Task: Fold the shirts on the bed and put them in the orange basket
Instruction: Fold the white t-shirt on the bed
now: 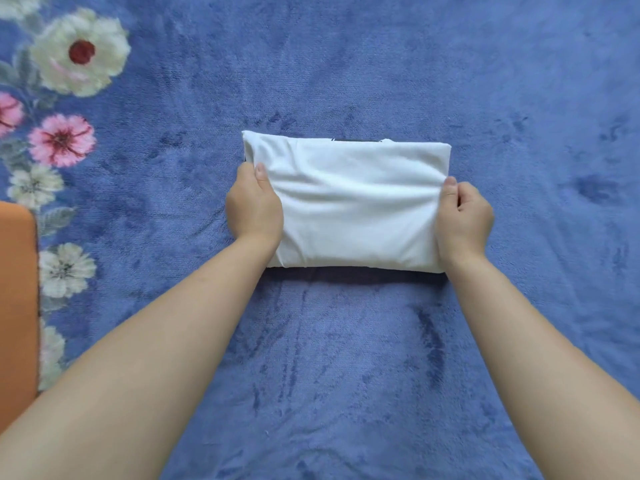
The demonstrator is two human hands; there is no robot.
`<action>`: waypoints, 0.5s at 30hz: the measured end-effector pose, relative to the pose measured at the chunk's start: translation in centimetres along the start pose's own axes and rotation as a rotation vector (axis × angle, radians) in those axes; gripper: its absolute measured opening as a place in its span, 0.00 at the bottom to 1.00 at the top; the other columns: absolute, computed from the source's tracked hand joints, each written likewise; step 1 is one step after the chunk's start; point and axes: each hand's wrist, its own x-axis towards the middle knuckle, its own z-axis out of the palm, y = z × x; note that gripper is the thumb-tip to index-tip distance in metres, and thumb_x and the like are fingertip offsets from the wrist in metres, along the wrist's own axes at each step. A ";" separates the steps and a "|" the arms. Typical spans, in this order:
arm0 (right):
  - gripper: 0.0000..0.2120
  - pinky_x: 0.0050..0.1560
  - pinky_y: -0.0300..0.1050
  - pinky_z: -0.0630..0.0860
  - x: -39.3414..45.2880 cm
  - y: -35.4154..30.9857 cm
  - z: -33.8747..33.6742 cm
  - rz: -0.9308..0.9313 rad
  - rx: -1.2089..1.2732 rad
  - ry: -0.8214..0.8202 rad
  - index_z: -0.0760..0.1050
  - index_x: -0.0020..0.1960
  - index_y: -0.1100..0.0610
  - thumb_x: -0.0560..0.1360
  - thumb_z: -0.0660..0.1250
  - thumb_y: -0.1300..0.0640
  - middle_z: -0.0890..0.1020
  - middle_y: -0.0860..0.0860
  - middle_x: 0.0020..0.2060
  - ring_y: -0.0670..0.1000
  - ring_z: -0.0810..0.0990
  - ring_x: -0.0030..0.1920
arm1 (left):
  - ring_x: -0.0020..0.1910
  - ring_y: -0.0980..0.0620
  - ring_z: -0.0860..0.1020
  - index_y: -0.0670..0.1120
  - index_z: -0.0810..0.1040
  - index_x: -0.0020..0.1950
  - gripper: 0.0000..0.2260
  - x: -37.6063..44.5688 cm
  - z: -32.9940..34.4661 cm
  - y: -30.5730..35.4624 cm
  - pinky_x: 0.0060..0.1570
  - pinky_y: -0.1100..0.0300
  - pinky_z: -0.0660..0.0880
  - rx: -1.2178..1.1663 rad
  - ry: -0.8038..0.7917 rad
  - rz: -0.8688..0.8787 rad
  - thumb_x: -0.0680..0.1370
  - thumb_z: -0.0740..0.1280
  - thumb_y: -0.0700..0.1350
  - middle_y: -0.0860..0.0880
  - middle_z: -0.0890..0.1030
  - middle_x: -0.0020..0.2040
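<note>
Two hands grip one folded white shirt at mid-bed: the left hand clasps its left edge, thumb on top; the right hand pinches its right edge. The shirt lies on the blue floral blanket. The orange basket sits at the near left. Recommendation: lift both ends level, support underneath, and lower flat so the folds hold.

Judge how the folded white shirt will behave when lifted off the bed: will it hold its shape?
Probably floppy: the folded white shirt shows soft wrinkles between left hand and right hand. It likely sags mid-span, so the folds may loosen. Likely light.
</note>
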 end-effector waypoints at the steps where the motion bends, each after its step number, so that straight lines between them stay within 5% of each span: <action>1: 0.21 0.34 0.45 0.52 0.1 0.2 0.0 0.015 0.007 0.020 0.52 0.29 0.53 0.78 0.55 0.53 0.60 0.47 0.24 0.53 0.61 0.34 | 0.49 0.38 0.72 0.39 0.66 0.47 0.12 0.2 0.1 -0.1 0.39 0.53 0.57 0.001 0.001 -0.001 0.83 0.50 0.45 0.34 0.76 0.51; 8: 0.21 0.35 0.45 0.57 0.7 0.3 0.7 0.108 0.052 -0.053 0.57 0.29 0.54 0.80 0.57 0.55 0.63 0.48 0.25 0.47 0.60 0.29 | 0.53 0.38 0.73 0.36 0.70 0.55 0.17 1.4 0.4 -0.2 0.44 0.53 0.63 0.037 -0.075 -0.045 0.82 0.51 0.49 0.36 0.76 0.55; 11: 0.13 0.37 0.39 0.64 1.7 -0.6 0.3 0.144 0.139 -0.059 0.67 0.39 0.55 0.78 0.59 0.49 0.70 0.44 0.32 0.47 0.69 0.37 | 0.55 0.43 0.73 0.39 0.70 0.57 0.19 2.2 -0.2 0.4 0.45 0.57 0.63 -0.023 -0.097 -0.052 0.80 0.56 0.54 0.42 0.76 0.55; 13: 0.12 0.39 0.40 0.64 2.9 -1.5 0.3 0.143 0.134 -0.073 0.68 0.42 0.56 0.78 0.59 0.47 0.70 0.42 0.33 0.48 0.70 0.42 | 0.53 0.47 0.73 0.41 0.70 0.54 0.16 3.0 -0.4 0.8 0.41 0.62 0.60 -0.029 -0.092 -0.059 0.80 0.57 0.54 0.44 0.76 0.55; 15: 0.16 0.36 0.42 0.59 3.9 -2.5 0.7 0.111 0.038 -0.098 0.63 0.35 0.55 0.79 0.58 0.50 0.67 0.45 0.31 0.51 0.67 0.41 | 0.53 0.45 0.73 0.42 0.68 0.49 0.13 3.8 -0.3 1.2 0.40 0.60 0.59 0.032 -0.073 -0.039 0.81 0.55 0.52 0.41 0.76 0.55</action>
